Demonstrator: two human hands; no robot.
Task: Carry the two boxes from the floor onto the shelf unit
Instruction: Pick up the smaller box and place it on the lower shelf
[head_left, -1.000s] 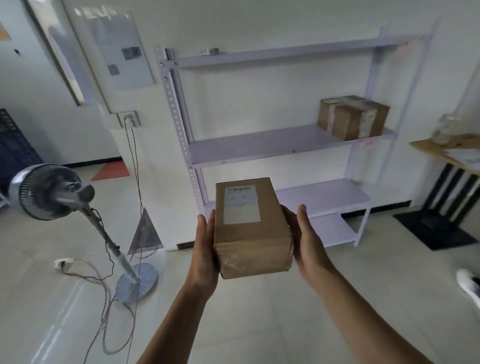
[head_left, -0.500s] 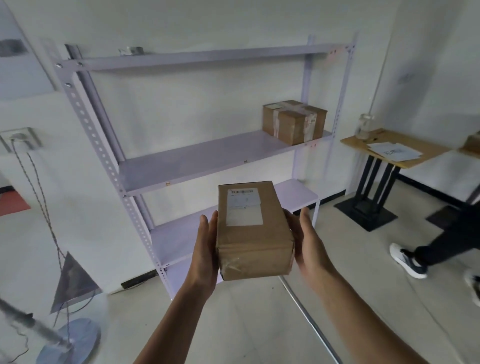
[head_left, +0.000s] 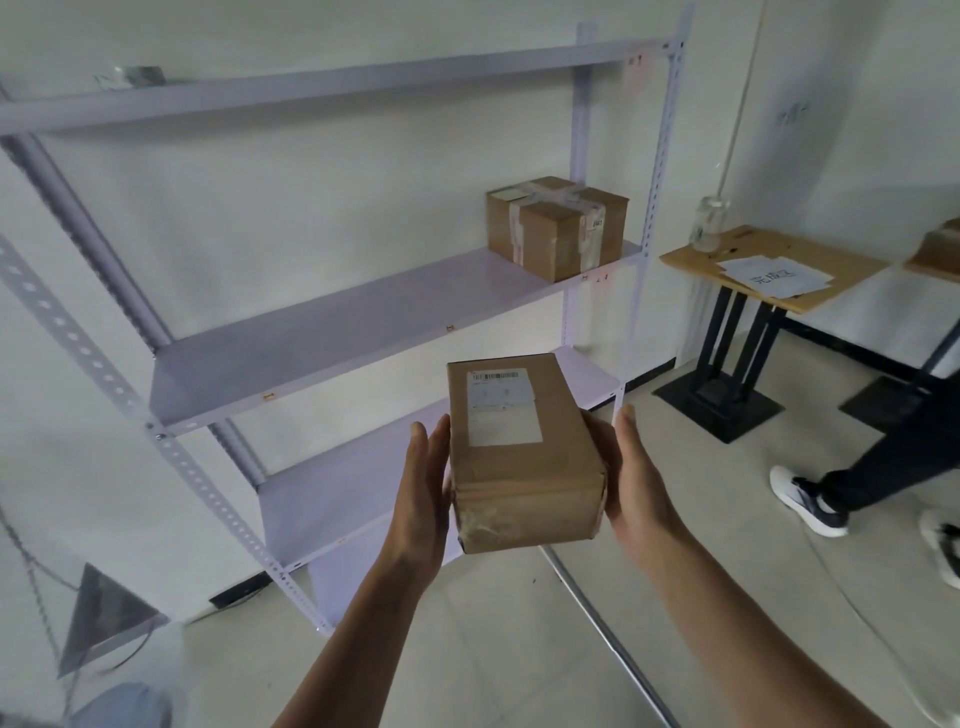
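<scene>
A long brown cardboard box with a white label (head_left: 522, 452) was held at lower centre between the left hand (head_left: 423, 499) and right hand (head_left: 636, 483). Behind it stood the pale lilac metal shelf unit (head_left: 332, 332), a taped brown cardboard box (head_left: 557, 227) resting on its middle shelf at upper right.

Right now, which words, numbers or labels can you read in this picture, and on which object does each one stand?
"完成了": on the white paper lying on the wooden table.
Barcode and small print on the white label of the held box: too small to read.
Small sticker with digits on the taped box on the middle shelf: blurred, unreadable.
Small tags on the shelf edges: too small to read.
</scene>
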